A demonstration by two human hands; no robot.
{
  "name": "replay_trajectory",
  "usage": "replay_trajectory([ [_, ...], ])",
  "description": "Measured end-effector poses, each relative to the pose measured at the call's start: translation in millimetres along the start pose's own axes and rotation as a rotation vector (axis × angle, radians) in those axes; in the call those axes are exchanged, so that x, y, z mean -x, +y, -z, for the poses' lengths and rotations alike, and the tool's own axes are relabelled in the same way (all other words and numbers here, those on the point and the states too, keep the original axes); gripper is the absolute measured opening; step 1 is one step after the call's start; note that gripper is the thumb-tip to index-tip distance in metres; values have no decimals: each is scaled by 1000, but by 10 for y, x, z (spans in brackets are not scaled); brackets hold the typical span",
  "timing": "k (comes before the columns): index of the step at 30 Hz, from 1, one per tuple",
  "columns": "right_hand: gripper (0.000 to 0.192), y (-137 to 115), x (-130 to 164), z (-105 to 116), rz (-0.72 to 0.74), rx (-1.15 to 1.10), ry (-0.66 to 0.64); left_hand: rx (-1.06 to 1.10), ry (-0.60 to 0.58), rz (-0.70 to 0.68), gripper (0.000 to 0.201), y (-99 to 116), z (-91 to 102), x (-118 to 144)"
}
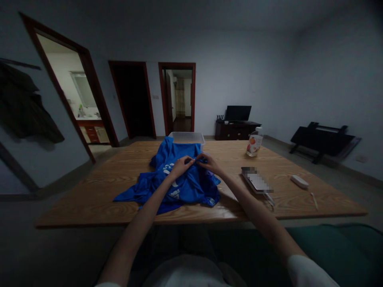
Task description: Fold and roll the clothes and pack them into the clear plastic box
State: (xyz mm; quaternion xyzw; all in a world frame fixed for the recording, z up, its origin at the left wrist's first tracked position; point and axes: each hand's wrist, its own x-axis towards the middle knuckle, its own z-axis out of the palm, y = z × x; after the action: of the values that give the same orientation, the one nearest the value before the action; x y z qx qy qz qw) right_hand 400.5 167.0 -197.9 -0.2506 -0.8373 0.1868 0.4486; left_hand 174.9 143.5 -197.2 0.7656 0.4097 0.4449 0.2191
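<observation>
Blue crumpled fabric garment with white print [179, 179] lies mid-table on the wooden table [104, 179], directly ahead. Left hand [179, 165] and right hand [209, 162] meet at its upper edge, both pinching the cloth; its bulk spreads leftward, nearer the left arm.

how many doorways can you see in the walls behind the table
3. A lit doorway on the left wall, a dark doorway on the back wall, and a lit open doorway right of it. Others may lie outside the view.
</observation>
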Motion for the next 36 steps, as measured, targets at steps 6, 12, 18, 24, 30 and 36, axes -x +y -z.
replay_trajectory([
  [6,27,-31,0,-3,-42,-68,30,182,-55,22,49,-65,23,-55],
  [12,35,9,4,-20,-72,-61,24,188,-5,-4,47,-65,16,-55],
  [18,39,26,-9,-23,-77,-54,8,224,57,-29,45,-81,-1,-51],
  [24,38,15,-3,-27,-46,31,-34,216,67,-49,44,-68,1,-37],
  [30,30,99,-17,-56,4,96,65,101,53,-30,46,-19,32,-27],
  [36,24,73,-11,-88,21,84,89,70,17,30,53,-46,40,-36],
])
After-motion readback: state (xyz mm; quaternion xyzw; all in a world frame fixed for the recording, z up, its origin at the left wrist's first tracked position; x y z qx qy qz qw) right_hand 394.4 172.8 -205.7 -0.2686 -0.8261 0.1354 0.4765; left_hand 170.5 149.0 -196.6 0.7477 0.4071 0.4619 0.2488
